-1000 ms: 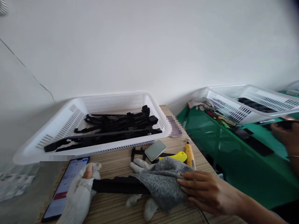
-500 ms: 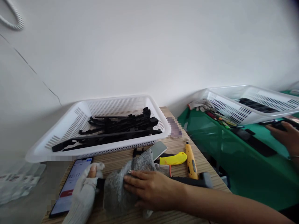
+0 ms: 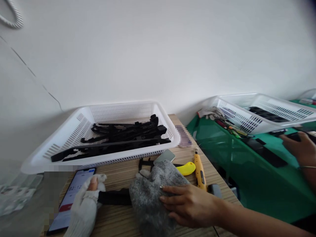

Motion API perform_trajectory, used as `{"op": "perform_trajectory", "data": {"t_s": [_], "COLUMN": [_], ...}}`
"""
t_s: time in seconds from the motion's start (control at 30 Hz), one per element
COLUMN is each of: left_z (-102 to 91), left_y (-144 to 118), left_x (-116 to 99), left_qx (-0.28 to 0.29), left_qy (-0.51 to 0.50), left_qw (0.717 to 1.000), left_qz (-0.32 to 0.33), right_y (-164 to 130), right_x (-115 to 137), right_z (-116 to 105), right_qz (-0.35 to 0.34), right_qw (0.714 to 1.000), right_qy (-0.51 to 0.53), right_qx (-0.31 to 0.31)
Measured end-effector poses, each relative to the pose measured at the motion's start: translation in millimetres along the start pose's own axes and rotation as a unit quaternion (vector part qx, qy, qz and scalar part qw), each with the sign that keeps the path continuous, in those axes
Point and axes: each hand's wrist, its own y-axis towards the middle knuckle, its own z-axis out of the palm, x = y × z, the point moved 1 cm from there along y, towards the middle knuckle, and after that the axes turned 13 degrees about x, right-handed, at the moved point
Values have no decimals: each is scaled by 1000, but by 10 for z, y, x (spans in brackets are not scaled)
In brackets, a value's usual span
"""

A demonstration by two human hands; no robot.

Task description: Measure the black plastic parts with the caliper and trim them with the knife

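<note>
My left hand (image 3: pixel 85 204), in a white knit glove with the thumb bare, is closed on one end of a long black plastic part (image 3: pixel 115 197). A fuzzy grey cloth (image 3: pixel 150 197) drapes over the middle of that part and hides it. Pressed onto the cloth is my bare right hand (image 3: pixel 185 204), its fingers pointing left and closed around cloth and part. The blocky other end of the part (image 3: pixel 214 190) shows beyond my right wrist. Beside my left hand a phone (image 3: pixel 71 200) with a timer on screen lies on the wooden table (image 3: pixel 118 176).
Behind my hands a white basket (image 3: pixel 161 152) holds several long black parts (image 3: pixel 133 133). A yellow-handled cutter (image 3: pixel 187 168), black calipers (image 3: pixel 143 163) and a yellow rotary tool (image 3: pixel 199 171) lie close by. On the green table (image 3: pixel 261 184) at right, another person's hand (image 3: pixel 300 146) works by a second basket (image 3: pixel 247 120).
My right hand has slid to the right with the cloth along the black part. More of the part now shows beside my left glove. The view has shifted slightly.
</note>
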Motion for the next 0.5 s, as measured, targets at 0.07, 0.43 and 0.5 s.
{"op": "perform_trajectory", "data": {"t_s": [0.07, 0.43, 0.5], "left_z": [-15, -117, -120], "left_y": [-7, 19, 24], "left_x": [11, 65, 74], "left_qx": [7, 38, 39], "left_qy": [24, 111, 102], "left_qw": [1000, 991, 992], "left_qz": [13, 67, 58], "right_y": [205, 1211, 1190], "right_x": [44, 242, 249], "right_z": [-26, -44, -29], "right_qz": [-14, -60, -59], "right_qw": [999, 993, 993], "right_qy": [-8, -95, -102], "right_qx": [32, 20, 14]}}
